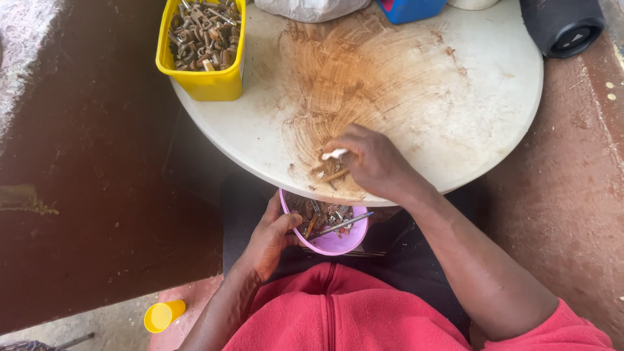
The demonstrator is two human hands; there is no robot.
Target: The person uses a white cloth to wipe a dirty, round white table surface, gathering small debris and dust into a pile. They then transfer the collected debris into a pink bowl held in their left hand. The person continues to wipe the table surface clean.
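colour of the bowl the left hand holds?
Pink-purple bowl, held by the left hand; head view.

Round white table (494, 123), rust-stained, reddish-brown floor (91, 195), daylight

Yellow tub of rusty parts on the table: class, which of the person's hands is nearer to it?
Right. The right hand rests on the table, below and right of the yellow tub. The left hand holds a pink bowl under the table edge.

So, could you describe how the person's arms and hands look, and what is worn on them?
Both hands, the left hand and the right hand, are bare: no gloves, rings or watch show. The forearms are uncovered too. A red fleece top with a front zip is worn, its sleeves pushed up toward the elbows.
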